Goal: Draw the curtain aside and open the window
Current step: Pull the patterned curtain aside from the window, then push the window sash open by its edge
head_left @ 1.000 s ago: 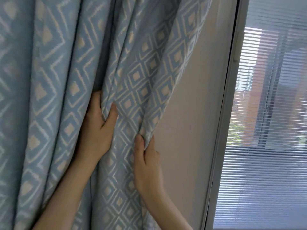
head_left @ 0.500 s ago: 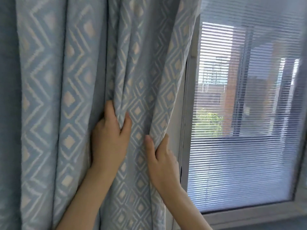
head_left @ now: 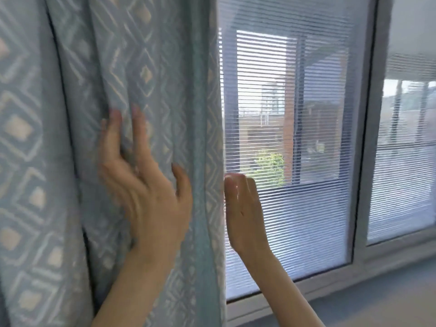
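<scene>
- The curtain, pale blue with cream diamond patterning, hangs bunched in folds over the left half of the view; its right edge falls straight down, just left of the exposed glass.
- The left hand lies flat against the curtain folds, back of the hand toward the camera, fingers spread wide and pointing up, thumb out to the right. It grips nothing; the forearm rises from the bottom edge of the view.
- The right hand is raised just beside the curtain's right edge, seen edge-on, fingers straight and together pointing up, open rather than gripping. Whether it touches the cloth cannot be told.
- The window stands shut, its pane filled with fine horizontal blinds; a bush and buildings show through.
- A grey window frame upright divides it from a second pane at the right.
</scene>
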Available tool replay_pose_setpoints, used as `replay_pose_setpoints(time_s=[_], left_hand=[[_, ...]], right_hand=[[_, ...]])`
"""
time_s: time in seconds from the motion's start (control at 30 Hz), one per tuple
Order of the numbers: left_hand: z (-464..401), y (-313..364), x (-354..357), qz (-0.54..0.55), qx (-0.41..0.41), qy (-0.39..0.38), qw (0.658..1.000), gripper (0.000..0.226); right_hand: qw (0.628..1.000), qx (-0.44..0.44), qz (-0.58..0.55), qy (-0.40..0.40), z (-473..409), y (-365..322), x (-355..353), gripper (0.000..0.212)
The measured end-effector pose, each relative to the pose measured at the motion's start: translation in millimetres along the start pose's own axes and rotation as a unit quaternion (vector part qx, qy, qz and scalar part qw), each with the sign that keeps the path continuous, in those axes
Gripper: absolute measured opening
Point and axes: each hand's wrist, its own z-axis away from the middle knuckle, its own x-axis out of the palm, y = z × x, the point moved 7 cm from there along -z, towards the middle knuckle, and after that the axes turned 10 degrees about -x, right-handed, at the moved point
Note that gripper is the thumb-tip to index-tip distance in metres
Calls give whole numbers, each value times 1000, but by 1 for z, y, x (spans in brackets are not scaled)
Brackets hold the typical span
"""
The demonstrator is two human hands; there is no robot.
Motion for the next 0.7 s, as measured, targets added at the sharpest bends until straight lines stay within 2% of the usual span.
replay_pose_setpoints(time_s=[0.1,0.17,0.3,0.37,0.47,0.7], left_hand=[[16,67,24,60,110,-1,992,60],[28,101,46,101,125,-56,985,53],[63,155,99,137,103,-149,974,47],[75,169,120,134,77,-168,974,46],[94,192,154,136,50,-193,970,47],[144,262,219,184,49,-251,949,46]], right_hand=[[999,-12,29,18,-15,21,-47,45],[998,-14,48,33,-23,33,-76,44],[993,-4,89,72,-30,67,-157,36],[990,3,110,88,-28,81,-193,38],[974,3,201,102,-21,100,-247,29],[940,30,309,143,-14,137,-347,27]])
